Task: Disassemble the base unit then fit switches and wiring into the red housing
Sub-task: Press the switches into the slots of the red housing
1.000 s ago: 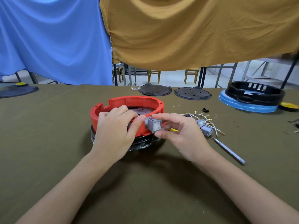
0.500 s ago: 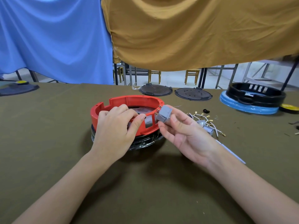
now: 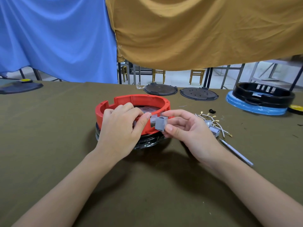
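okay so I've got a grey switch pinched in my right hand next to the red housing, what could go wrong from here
1. The grey switch is pinched only at its edges by the right hand, so pushing it into the red housing could make it slip or go in crooked.
2. The left hand grips the housing wall beside the opening, so its thumb might get nipped.
3. The loose wires by your right wrist could be swept aside.

A blue cloth [image 3: 54, 38] and a mustard-brown cloth [image 3: 205, 30] hang side by side across the back, above the olive-covered table [image 3: 49, 145]. Through the gap beneath them show a pale floor [image 3: 177, 81], 3 wooden stools [image 3: 196, 75] and dark metal table legs [image 3: 209, 77], evenly lit.
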### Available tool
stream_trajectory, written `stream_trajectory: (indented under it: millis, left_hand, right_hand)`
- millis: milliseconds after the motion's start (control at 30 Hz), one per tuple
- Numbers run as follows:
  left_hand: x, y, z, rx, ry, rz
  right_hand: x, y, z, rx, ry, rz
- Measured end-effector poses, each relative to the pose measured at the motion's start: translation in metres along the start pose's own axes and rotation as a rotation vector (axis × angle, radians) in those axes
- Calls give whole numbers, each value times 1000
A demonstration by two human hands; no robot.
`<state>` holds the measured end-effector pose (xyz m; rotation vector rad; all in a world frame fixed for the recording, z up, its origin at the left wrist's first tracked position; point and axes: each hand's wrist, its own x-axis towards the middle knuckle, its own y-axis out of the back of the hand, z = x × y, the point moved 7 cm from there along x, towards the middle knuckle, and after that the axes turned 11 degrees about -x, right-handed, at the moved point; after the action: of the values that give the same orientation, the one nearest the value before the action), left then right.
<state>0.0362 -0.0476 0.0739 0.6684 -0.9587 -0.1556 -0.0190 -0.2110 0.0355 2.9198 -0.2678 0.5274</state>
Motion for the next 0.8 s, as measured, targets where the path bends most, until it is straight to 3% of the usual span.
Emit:
stream_trajectory:
  millis: [200,500,800]
  left_hand:
    - [-1,0,0,-17,-3,6]
    - [-2,-2,6,-11,-33,-14]
    - [-5,-6,8,-7,-21,-62]
  right_hand:
    - [-2,3,-14,-267,92,82]
    - [-5,0,-21,-319,154,123]
    - [-2,5,-6,-286,66,195]
